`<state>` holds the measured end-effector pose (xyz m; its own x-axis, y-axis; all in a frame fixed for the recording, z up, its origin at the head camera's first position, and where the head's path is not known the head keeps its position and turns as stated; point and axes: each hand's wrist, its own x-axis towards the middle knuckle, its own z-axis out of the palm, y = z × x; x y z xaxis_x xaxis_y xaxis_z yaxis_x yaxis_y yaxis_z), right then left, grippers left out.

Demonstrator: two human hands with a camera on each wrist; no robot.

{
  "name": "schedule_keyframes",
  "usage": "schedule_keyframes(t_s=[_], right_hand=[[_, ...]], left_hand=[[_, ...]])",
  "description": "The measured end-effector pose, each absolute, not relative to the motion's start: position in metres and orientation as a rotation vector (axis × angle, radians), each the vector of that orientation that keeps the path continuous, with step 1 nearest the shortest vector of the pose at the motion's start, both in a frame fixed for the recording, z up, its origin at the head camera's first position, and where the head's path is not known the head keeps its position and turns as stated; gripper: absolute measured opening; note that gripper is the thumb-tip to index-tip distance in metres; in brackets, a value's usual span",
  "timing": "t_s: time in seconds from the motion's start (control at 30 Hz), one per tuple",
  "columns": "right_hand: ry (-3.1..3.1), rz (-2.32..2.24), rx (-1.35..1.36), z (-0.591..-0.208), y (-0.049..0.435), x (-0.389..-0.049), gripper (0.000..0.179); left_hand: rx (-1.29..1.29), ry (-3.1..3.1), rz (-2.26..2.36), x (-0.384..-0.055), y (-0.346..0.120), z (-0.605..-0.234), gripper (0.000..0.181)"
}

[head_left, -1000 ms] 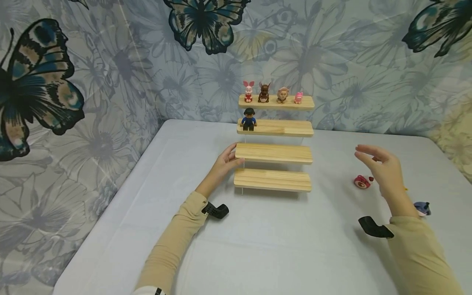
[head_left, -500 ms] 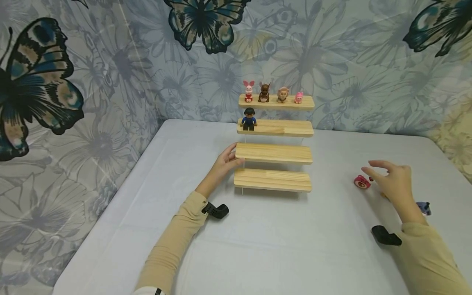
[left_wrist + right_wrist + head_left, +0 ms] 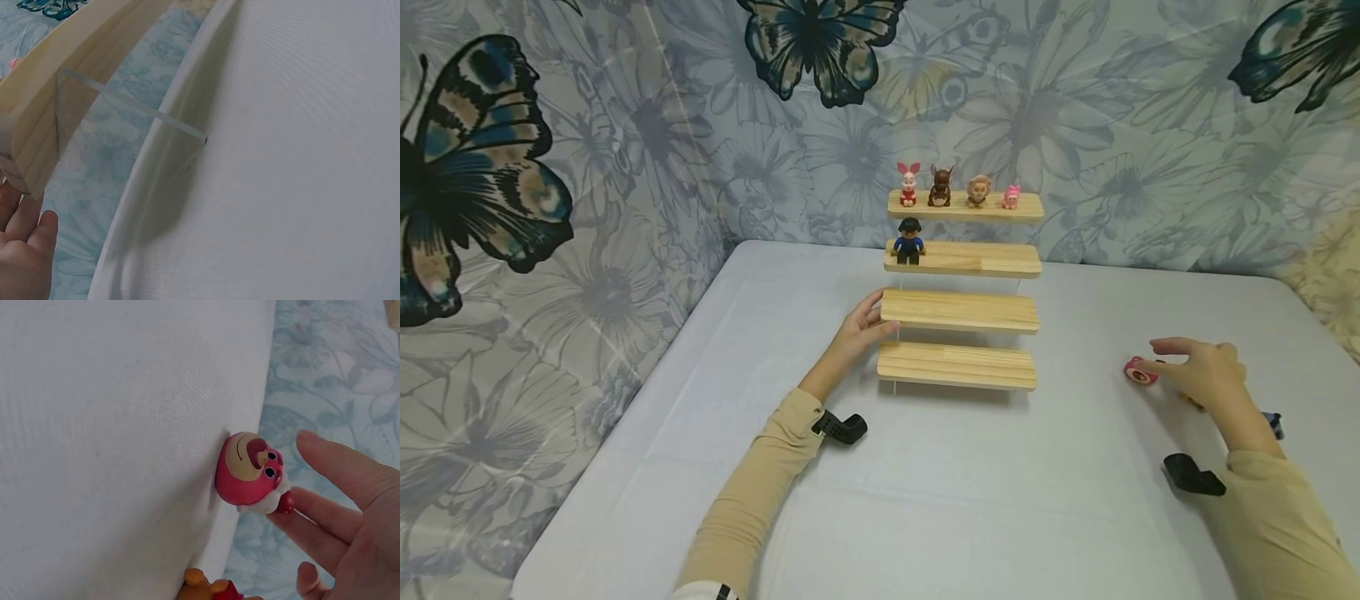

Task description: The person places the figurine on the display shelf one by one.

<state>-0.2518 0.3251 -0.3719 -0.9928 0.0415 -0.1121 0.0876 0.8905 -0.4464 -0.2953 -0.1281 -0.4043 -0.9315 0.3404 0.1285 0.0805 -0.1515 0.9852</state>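
My left hand grips the left end of a four-tier wooden display shelf with clear supports. The left wrist view shows that hand's fingers against the end of a board. Out to the right, my right hand is at a pink bear figurine lying on the white table. In the right wrist view, the thumb stands apart from the bear, and other fingers reach near its red part; whether they touch it, I cannot tell.
Several small animal figurines line the top board. A dark-haired toy figure in blue stands on the second board's left end. An orange bear figurine in red lies near my right hand; a blue figurine is partly hidden behind the wrist.
My right hand has moved down and to the right, then closer in to the pink bear figurine. The left hand keeps its place on the shelf.
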Motion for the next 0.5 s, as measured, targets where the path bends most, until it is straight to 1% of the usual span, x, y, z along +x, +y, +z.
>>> schedule_keyframes(t_s=[0.27, 0.4, 0.5], right_hand=[[2.962, -0.572, 0.074, -0.372, 0.325, -0.253, 0.079], [3.002, -0.543, 0.058, -0.375, 0.324, -0.252, 0.073], [3.017, -0.541, 0.071, -0.376, 0.324, -0.252, 0.068]], left_hand=[[0.48, 1.966, 2.174, -0.282, -0.126, -0.387, 0.062], [0.485, 1.964, 2.178, -0.283, -0.126, -0.388, 0.062], [0.484, 1.95, 2.19, -0.289, -0.127, -0.397, 0.062]])
